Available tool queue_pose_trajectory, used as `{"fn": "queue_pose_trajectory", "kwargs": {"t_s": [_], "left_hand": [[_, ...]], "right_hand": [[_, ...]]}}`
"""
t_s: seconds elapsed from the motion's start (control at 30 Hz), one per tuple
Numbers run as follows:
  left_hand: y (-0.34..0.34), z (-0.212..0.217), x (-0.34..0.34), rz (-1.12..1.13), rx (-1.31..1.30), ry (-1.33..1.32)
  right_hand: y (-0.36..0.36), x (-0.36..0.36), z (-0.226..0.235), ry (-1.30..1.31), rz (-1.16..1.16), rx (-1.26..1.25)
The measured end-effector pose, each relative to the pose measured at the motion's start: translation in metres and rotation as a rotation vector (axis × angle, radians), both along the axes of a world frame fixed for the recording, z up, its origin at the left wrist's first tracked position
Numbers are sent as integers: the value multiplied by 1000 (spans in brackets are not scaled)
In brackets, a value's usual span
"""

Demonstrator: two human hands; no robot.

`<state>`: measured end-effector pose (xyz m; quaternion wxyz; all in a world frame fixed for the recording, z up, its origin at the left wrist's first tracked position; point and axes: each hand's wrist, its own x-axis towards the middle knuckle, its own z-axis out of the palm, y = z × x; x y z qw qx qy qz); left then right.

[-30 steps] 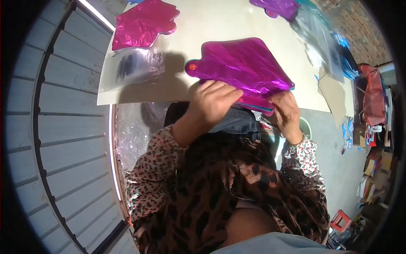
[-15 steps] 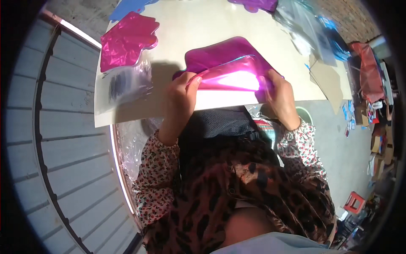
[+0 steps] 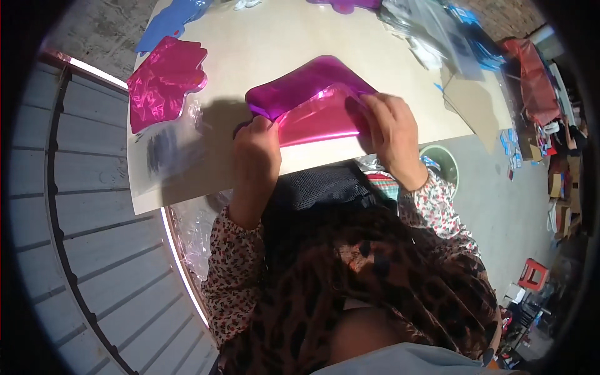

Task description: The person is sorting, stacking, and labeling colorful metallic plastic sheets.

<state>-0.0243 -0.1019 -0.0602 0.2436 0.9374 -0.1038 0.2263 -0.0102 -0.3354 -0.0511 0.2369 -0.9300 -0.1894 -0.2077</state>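
Change: magenta foil balloon (image 3: 310,103), flat a second ago, now folded over at centre frame
Left hand (image 3: 255,156): pinches the fold's near-left corner
Right hand (image 3: 390,134): presses its right edge

A pale beige table (image 3: 262,44) carries everything. Near its front edge, in the middle, lies a folded sheet of shiny magenta foil (image 3: 312,103). To the far left rests another flat magenta foil piece (image 3: 164,81), and just in front of it a clear plastic bag (image 3: 165,150) with something dark inside. A blue sheet (image 3: 169,19) lies at the far left corner. At the far right sit clear plastic bags (image 3: 431,31), and a brown cardboard piece (image 3: 475,103) lies nearer, at the right edge.
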Motion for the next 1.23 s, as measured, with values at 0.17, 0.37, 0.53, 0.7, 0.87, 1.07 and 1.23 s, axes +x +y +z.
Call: {"fn": "queue_pose_trajectory", "kwargs": {"t_s": [0.17, 0.37, 0.53, 0.7, 0.87, 1.07, 1.23], "left_hand": [[3, 2, 1, 4, -4, 48], [8, -3, 1, 66, -133, 157], [16, 5, 4, 71, -200, 250], [29, 28, 31, -157, -223, 564], [28, 46, 84, -433, 111, 1027], [-12, 61, 93, -353, -130, 1323], [14, 48, 89, -385, -217, 1441]], "right_hand": [[3, -22, 2, -9, 217, -106], [-2, -30, -7, 91, 233, -205], [-3, -29, -9, 70, 223, -223], [-6, -28, -12, 56, 226, -238], [0, -26, -13, 27, 252, -244], [-1, -27, -13, -3, 253, -252], [-1, -27, -18, -13, 239, -257]]}}
